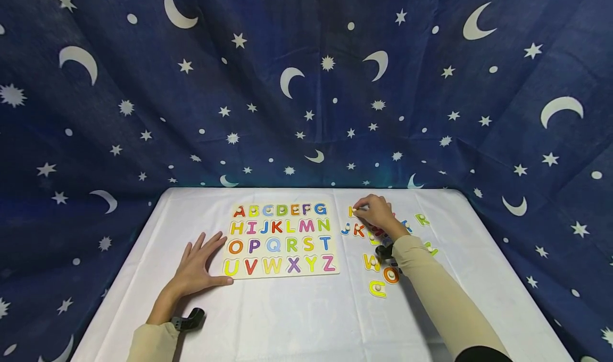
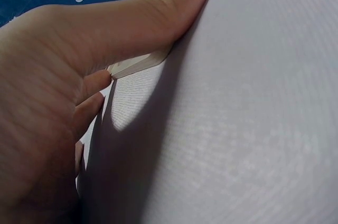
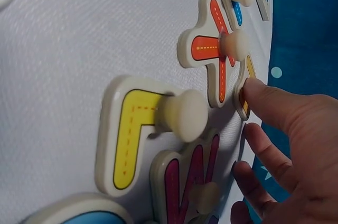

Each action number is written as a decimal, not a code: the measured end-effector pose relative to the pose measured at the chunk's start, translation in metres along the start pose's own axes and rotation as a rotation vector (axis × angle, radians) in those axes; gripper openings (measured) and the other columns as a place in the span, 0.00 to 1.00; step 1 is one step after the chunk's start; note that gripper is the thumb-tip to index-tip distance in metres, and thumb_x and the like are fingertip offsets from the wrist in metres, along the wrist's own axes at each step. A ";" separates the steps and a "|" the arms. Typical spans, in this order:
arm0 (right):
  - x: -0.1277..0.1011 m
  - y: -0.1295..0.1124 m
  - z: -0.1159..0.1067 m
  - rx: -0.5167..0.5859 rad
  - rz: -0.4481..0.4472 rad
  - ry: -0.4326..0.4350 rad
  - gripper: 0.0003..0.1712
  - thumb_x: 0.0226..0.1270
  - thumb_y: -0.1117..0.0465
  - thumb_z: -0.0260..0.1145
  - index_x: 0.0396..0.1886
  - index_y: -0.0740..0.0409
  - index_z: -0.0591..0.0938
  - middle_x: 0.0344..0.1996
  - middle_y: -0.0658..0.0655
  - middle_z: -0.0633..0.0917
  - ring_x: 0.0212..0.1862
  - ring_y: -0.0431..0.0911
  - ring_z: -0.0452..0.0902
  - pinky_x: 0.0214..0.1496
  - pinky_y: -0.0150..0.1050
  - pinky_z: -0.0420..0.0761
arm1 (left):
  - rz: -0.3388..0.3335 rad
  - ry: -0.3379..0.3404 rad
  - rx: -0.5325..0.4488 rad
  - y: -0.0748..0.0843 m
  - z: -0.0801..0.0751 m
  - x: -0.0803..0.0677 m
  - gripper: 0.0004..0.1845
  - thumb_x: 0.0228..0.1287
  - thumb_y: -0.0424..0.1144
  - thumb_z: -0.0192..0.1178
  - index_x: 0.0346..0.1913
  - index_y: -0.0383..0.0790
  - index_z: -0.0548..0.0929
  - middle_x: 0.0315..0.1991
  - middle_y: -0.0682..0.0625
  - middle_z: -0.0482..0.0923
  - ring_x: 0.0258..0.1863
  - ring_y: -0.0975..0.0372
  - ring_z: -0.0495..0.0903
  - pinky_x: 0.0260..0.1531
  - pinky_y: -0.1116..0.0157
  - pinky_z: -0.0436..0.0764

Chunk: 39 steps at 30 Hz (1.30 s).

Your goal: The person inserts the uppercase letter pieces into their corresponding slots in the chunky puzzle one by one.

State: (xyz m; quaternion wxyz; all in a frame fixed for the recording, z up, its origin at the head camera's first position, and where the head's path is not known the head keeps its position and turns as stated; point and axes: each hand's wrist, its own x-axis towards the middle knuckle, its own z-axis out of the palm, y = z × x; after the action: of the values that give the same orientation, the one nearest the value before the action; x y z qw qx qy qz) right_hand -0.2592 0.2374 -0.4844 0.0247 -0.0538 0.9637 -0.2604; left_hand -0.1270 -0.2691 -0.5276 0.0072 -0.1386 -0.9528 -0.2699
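Note:
A cream alphabet puzzle board (image 1: 282, 273) lies on the white table, its letters in four rows; knobs show on the A to G row. My left hand (image 1: 193, 269) rests with spread fingers against the board's left edge, its thumb (image 2: 177, 10) touching the lower left corner. Right of the board, my right hand (image 1: 375, 213) pinches a yellow-orange letter piece (image 3: 244, 93), which looks like an H. Close to that hand lie a red K piece (image 1: 358, 230), a blue J piece (image 1: 346, 229) and a yellow L piece (image 3: 124, 145).
More knobbed letters spread over the table's right side: a yellow W (image 1: 371, 262), an orange O (image 1: 391, 275), a yellow U (image 1: 377, 289) and a green R (image 1: 422, 219). The right forearm covers some pieces. A dark blue star-and-moon cloth (image 1: 306, 133) hangs behind the table.

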 end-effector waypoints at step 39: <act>0.001 -0.135 0.046 0.154 -0.298 0.158 0.05 0.65 0.55 0.75 0.39 0.48 0.92 0.51 0.53 0.85 0.56 0.53 0.72 0.65 0.59 0.67 | -0.032 -0.020 -0.009 0.004 0.002 -0.002 0.62 0.35 0.65 0.81 0.76 0.43 0.68 0.79 0.39 0.59 0.80 0.36 0.42 0.75 0.33 0.35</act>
State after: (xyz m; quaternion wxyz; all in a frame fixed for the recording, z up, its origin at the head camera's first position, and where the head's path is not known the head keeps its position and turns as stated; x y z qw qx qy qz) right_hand -0.2449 0.0984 -0.4564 -0.0860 -0.1731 0.9213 -0.3375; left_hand -0.1241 -0.2654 -0.5270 -0.0070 -0.1260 -0.9538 -0.2727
